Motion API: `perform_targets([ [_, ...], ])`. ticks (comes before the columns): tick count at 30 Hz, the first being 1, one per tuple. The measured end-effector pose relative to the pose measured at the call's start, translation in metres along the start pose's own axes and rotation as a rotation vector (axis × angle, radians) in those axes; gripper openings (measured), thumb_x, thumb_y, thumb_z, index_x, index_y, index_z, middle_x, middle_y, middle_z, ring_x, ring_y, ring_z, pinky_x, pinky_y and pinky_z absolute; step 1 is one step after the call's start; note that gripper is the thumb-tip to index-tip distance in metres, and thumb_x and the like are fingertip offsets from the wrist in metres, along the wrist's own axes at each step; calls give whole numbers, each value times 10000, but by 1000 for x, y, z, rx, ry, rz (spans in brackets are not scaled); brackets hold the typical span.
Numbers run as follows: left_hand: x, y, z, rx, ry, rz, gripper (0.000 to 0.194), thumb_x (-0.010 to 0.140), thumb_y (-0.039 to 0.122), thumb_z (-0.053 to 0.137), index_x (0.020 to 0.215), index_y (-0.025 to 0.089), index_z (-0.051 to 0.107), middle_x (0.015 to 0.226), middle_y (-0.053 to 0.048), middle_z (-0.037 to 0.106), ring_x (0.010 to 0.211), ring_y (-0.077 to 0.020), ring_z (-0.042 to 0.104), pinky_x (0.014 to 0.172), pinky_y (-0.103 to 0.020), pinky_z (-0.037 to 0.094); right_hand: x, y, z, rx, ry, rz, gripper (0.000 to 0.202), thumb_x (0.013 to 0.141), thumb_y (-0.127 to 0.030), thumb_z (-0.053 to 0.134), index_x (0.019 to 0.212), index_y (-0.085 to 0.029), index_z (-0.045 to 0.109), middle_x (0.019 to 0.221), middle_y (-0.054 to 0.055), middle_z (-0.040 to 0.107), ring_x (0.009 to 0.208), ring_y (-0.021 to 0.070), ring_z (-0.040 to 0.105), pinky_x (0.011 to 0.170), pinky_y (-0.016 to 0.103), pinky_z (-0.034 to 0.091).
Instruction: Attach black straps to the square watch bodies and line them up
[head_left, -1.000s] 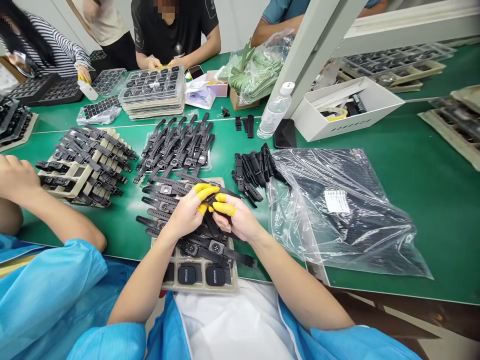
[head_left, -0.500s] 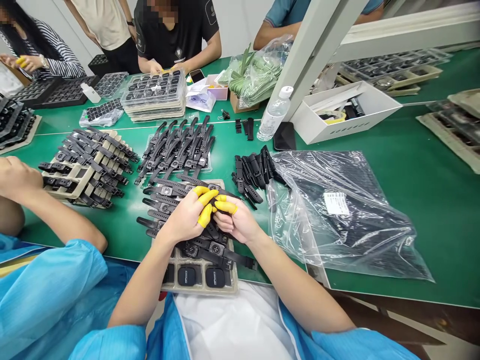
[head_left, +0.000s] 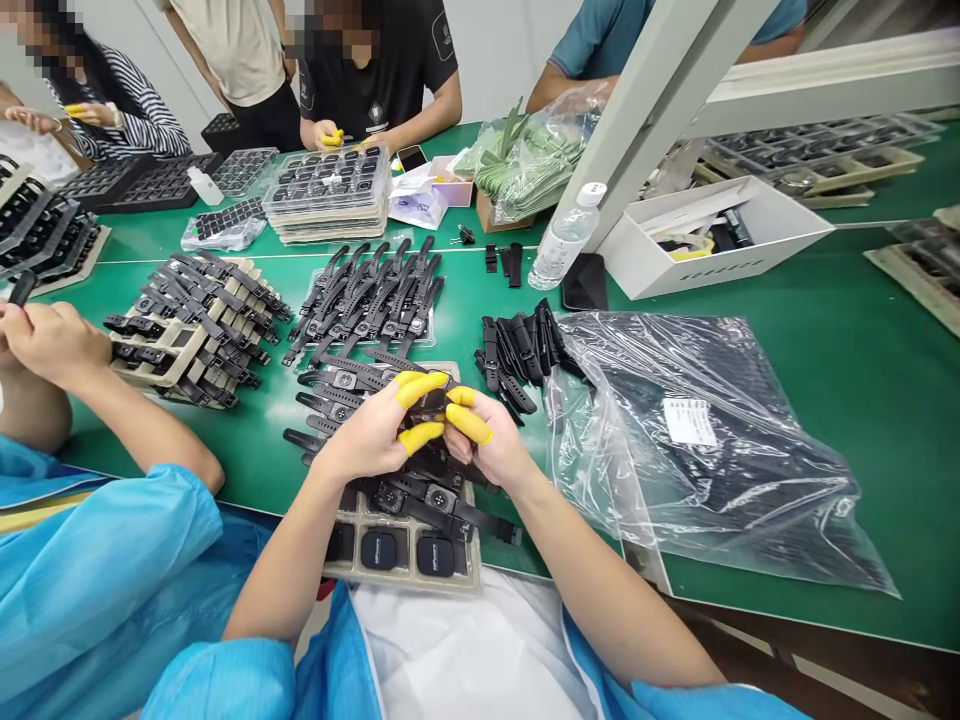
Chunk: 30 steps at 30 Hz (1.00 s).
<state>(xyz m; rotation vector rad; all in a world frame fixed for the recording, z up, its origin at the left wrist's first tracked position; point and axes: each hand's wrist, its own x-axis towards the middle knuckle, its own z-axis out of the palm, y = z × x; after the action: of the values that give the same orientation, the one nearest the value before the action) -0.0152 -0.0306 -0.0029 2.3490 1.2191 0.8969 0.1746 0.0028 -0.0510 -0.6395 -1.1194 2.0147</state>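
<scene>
A black smartwatch point(head_left: 431, 402), partly covered by fingers, is held up over the tray. My left hand point(head_left: 375, 425), with yellow finger cots, grips it between thumb and fingers from the left. My right hand point(head_left: 484, 435), also in yellow cots, pinches its right end; whether a strap is there is hidden. Beneath both hands is a beige tray point(head_left: 465, 583) of watches, several with black straps lying across it. In its front cells sit square black watches point(head_left: 379, 550) marked with white lettering. Right of the tray lies a pile of loose black straps point(head_left: 514, 345).
A large clear bag of black straps point(head_left: 705, 480) covers the bench at right. Behind stand a water bottle point(head_left: 566, 240), a phone point(head_left: 584, 283) and a white box point(head_left: 720, 240). Trays of strapped watches point(head_left: 199, 330) sit left, beside a co-worker's hand point(head_left: 60, 340).
My fingers have spread apart, and the dark watch face now shows between them. The view has shifted slightly left. A black strap has come into sight in the left co-worker's hands.
</scene>
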Motion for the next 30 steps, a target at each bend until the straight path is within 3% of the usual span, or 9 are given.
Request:
perform_targets([
  [3,-5,3,-20,154,-21,-75,418,1037,201,520,1455,210,526,1365,-130,673,1278,-251,656,1087,-399,562,-1,0,-5,-300,23,-105,362,882,-536,738,970,-203,627,595,-61,569,457,102,439,460,245,356],
  [7,-23,5,-61,423,-124,-215,314,1043,227,510,1335,183,617,1251,-115,723,1158,-250,698,999,-387,581,-2,-3,-10,-694,-38,-185,254,965,-439,648,1022,-198,705,850,24,708,703,167,612,643,292,485],
  [11,-53,10,-93,592,-303,-309,273,1019,165,465,1168,177,694,1049,-110,737,1014,-265,692,905,-406,553,-9,-5,-3,-1036,-144,-365,310,1049,-350,514,904,-177,727,860,73,694,737,188,621,679,314,466],
  [14,-79,18,-106,476,-370,-407,271,1017,154,458,1186,198,665,1060,-81,723,994,-239,664,876,-361,530,-22,1,11,-1176,-271,-434,321,1082,-314,459,1042,-147,730,872,88,708,700,186,621,639,308,439],
  [17,-104,21,-108,311,-483,-510,195,1023,178,480,1102,217,654,1005,-42,698,932,-211,631,846,-317,510,-34,13,28,-1280,-447,-440,272,1078,-286,490,1212,-142,678,891,76,739,701,182,641,625,299,406],
  [21,-130,9,-97,330,-584,-558,247,949,75,465,1011,208,665,1006,-60,646,941,-228,586,880,-354,473,-39,21,44,-1491,-631,-405,198,1064,-254,530,976,-165,683,882,77,725,742,182,640,582,309,304],
  [24,-144,1,-90,375,-568,-589,273,918,62,460,994,203,682,1007,-75,599,937,-242,545,863,-366,458,-37,20,47,-1604,-660,-366,144,1035,-213,570,935,-172,665,871,66,702,750,182,626,571,331,257],
  [30,-154,-4,-87,345,-483,-546,299,950,83,448,1052,225,690,970,-55,574,950,-233,540,886,-369,459,-38,22,53,-1584,-745,-358,139,1037,-205,568,954,-167,672,890,54,686,753,168,615,597,327,281],
])
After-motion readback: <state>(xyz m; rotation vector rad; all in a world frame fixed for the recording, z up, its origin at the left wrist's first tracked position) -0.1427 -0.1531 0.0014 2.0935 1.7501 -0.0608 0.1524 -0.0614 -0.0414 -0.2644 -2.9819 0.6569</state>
